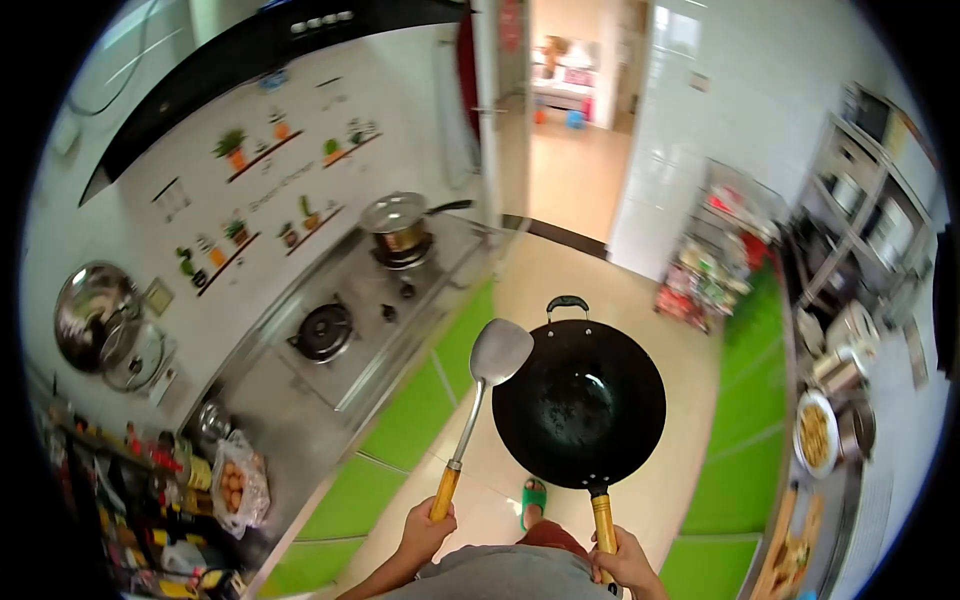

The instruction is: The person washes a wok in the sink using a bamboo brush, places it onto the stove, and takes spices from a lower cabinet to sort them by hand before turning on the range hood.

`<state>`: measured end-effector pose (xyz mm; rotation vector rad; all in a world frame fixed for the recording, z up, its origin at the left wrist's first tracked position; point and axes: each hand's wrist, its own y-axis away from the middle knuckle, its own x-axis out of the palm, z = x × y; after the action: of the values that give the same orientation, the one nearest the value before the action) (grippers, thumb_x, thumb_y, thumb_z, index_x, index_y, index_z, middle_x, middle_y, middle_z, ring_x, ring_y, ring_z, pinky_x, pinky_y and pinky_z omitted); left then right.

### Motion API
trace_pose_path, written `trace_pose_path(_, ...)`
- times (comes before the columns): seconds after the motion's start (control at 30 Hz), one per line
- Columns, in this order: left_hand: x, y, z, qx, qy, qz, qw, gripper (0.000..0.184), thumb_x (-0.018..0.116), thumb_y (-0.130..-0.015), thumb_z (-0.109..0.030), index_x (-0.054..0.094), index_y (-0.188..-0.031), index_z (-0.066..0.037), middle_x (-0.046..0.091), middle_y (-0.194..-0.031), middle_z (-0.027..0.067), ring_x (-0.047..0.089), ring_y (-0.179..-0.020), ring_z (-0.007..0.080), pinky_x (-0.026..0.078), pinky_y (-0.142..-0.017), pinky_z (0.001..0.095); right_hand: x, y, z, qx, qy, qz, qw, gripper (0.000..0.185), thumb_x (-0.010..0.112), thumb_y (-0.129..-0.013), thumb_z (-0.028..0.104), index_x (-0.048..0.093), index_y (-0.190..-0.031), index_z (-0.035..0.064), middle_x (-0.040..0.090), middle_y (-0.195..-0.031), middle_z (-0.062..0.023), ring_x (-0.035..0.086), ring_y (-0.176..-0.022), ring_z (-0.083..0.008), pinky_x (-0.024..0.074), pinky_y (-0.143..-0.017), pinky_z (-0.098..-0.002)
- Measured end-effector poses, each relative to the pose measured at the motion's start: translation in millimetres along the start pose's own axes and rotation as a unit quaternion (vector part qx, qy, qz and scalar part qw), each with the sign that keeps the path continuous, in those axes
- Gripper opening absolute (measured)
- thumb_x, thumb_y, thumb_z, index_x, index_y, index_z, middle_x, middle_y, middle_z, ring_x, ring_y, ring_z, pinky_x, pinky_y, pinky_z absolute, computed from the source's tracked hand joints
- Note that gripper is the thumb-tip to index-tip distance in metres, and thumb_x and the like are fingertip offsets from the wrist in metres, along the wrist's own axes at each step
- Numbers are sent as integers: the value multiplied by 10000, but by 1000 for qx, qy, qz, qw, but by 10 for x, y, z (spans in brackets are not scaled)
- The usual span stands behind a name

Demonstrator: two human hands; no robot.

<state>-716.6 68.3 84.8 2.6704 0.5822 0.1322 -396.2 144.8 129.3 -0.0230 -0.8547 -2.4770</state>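
Observation:
My left hand (pixel 428 530) is closed around the wooden handle of a metal wok spatula (pixel 502 352), its broad blade raised and pointing away from me. My right hand (pixel 622 560) grips the wooden handle of a black wok (pixel 580 405), which I hold out over the floor. The inside of the wok is dark and shiny, with no food showing. A small loop handle sits on its far rim. The spatula blade overlaps the wok's left rim in view; I cannot tell whether they touch.
On the left, the gas stove (pixel 385 300) has a bare burner (pixel 325 332) and a lidded saucepan (pixel 397 222). A bag of eggs (pixel 238 485) and bottles (pixel 170 470) stand nearer. On the right counter are a plate of food (pixel 817 433) and a wooden board (pixel 790 550). A doorway (pixel 575 160) lies ahead.

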Motion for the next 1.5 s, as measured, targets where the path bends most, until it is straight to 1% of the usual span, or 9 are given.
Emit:
trace_pose_path(0.1,-61,-138,-212,19,-5,-63,998,106,622,-721,-32,561,-807,-43,502,-671,-13,460,-607,79,381,-558,233,-109,-464,476,5,67,65,996,287,578,-739,-48,442,-990,-16,547,-644,-85,556,-459,-179,455,-446,-297)
trace_pose_path(0.2,-113,-399,-300,-25,25,-115,993,106,620,-725,-33,565,-815,-35,511,-664,-2,465,-585,84,377,-540,236,-15,-927,1045,-21,129,116,985,170,584,-809,83,487,-941,39,512,-628,-16,453,-449,-85,358,-384,-219)
trace_pose_path(0.3,-74,-503,-569,-46,95,-172,979,102,611,-735,-19,557,-822,-16,512,-661,10,467,-567,81,361,-506,228,0,-1539,1397,-30,253,194,947,267,590,-796,86,490,-1035,20,571,-716,-52,552,-565,-135,464,-502,-244)
trace_pose_path(0.4,-105,-614,-625,-24,190,-216,957,115,597,-737,4,551,-841,-11,510,-666,8,471,-564,80,355,-494,224,300,-2253,1601,67,227,258,937,296,572,-733,-53,447,-999,-15,547,-641,-80,557,-463,-176,453,-451,-292)
trace_pose_path(0.53,-391,-679,-691,-21,239,-277,931,125,579,-740,15,551,-861,-6,511,-668,11,457,-552,83,351,-489,228,942,-2937,1822,53,228,333,913,281,556,-747,-46,455,-1008,-14,527,-629,-73,536,-444,-171,440,-432,-290)
trace_pose_path(0.57,-493,-727,-698,-7,222,-303,927,146,511,-702,65,519,-838,15,526,-685,77,419,-530,99,319,-477,229,1119,-3075,1814,57,228,338,911,281,556,-747,-46,455,-1008,-14,527,-629,-73,536,-444,-171,440,-432,-290)
trace_pose_path(0.63,-813,-832,-639,-5,226,-317,921,148,510,-696,66,520,-835,15,525,-685,77,418,-530,101,316,-473,232,1544,-3418,1767,39,185,394,899,268,553,-756,-24,459,-1006,-6,522,-631,-74,529,-438,-170,432,-416,-297)
trace_pose_path(0.97,-1852,-911,-635,21,242,-322,915,117,539,-722,6,553,-837,24,487,-636,19,435,-518,95,346,-468,242,3252,-4332,1478,57,127,412,901,237,606,-777,26,467,-968,33,522,-665,-66,520,-467,-178,428,-412,-314)
trace_pose_path(1.5,-2117,-1064,-630,-1,211,-322,923,138,574,-729,-43,577,-859,2,477,-627,-11,426,-510,72,335,-467,237,3597,-4561,1219,35,151,367,917,237,620,-779,37,481,-969,12,524,-650,-50,517,-452,-161,426,-413,-297)
